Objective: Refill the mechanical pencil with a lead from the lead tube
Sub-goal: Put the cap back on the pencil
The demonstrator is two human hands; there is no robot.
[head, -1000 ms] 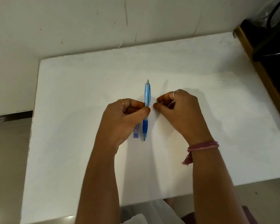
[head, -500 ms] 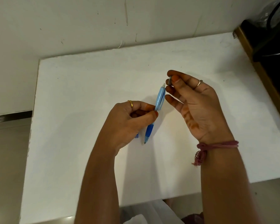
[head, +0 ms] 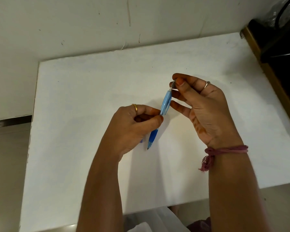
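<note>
Gripping the mechanical pencil (head: 164, 108) mid-barrel above the table (head: 74, 97), the left hand (head: 132, 129) should stay steady while the right hand (head: 201, 106) pinches its cap (head: 173, 84); pulling straight along the barrel looks best

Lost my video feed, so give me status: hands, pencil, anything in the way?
Left hand grips mechanical pencil mid-barrel, tip down. Right hand pinches the cap at its top end. Lead tube mostly hidden under left hand. Nothing blocking.

White table (head: 74, 114) against wall (head: 57, 22)
</note>
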